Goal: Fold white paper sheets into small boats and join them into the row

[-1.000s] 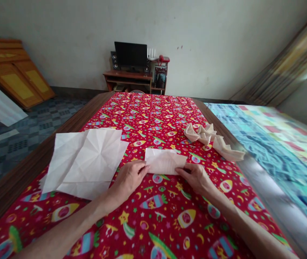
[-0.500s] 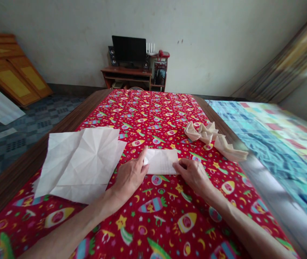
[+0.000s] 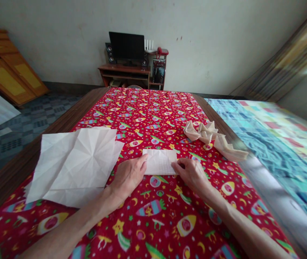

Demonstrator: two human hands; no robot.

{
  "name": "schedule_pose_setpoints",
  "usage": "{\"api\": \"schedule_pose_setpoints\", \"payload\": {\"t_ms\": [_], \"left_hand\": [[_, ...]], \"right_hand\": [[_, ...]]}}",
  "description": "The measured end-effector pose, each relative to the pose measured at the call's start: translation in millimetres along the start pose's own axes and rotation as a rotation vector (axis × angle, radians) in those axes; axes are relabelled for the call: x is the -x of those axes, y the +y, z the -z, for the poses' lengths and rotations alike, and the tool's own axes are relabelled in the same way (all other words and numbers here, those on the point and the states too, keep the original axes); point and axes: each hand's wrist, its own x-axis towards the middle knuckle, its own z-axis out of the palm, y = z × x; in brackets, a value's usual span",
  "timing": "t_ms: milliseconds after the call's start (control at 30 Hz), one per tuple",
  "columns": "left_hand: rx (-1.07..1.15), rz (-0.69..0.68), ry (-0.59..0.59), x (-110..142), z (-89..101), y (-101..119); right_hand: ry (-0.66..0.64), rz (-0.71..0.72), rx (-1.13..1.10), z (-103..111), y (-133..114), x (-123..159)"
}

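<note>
A small folded sheet of white paper (image 3: 160, 162) lies flat on the red patterned cloth, its long side running left to right. My left hand (image 3: 132, 172) grips the paper's left edge, thumb and fingers closed together there. At the right edge, my right hand (image 3: 191, 171) pinches the paper near its lower corner. Faint lines and creases show on the folded paper. Left of my left hand lie several creased white paper sheets (image 3: 88, 154), overlapping, the top one with folds fanning out from a point.
Folded paper pieces (image 3: 230, 149) stand at the right edge of the red cloth (image 3: 153, 115). A bed with a checked cover (image 3: 250, 122) adjoins the table on the right. Beyond the far end are a desk (image 3: 126, 72) with a monitor (image 3: 127, 46), and a wooden cabinet (image 3: 10, 68) at left.
My left forefinger, stretched along the paper's left end before, has drawn back and down to its edge. My right hand keeps its pinch. The view has shifted slightly.
</note>
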Motion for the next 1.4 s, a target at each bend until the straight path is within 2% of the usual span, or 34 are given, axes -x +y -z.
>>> {"api": "schedule_pose_setpoints", "payload": {"t_ms": [133, 267, 367, 433, 767, 1200, 1267, 1400], "left_hand": [[-0.03, -0.113, 0.078, 1.0, 2.3, 2.2], [0.005, -0.322, 0.169, 3.6, 0.8, 10.2], [0.072, -0.482, 0.133, 8.7, -3.7, 16.8], [0.096, -0.528, 0.085, 12.7, -7.2, 19.8], [0.103, -0.516, -0.016, 17.6, -13.3, 20.3], [0.067, -0.529, -0.017, 19.7, -13.3, 21.0], [0.05, -0.529, -0.005, 20.3, -14.5, 20.4], [0.044, -0.529, -0.006, 20.6, -15.5, 19.8]], "right_hand": [[0.002, -0.009, 0.006, -1.1, 1.0, -1.2], [-0.012, -0.022, 0.014, -0.7, 1.2, -1.5], [-0.009, -0.024, 0.008, -0.2, 0.7, -0.9], [0.003, -0.026, 0.011, 0.0, 0.0, -0.6], [0.01, -0.032, 0.012, -0.9, 0.0, -1.3], [0.041, 0.019, 0.105, 0.9, -0.8, -0.8], [0.104, 0.082, 0.184, 5.1, -2.4, 3.0], [0.372, 0.304, 0.356, 9.3, -11.1, 21.1]]}}
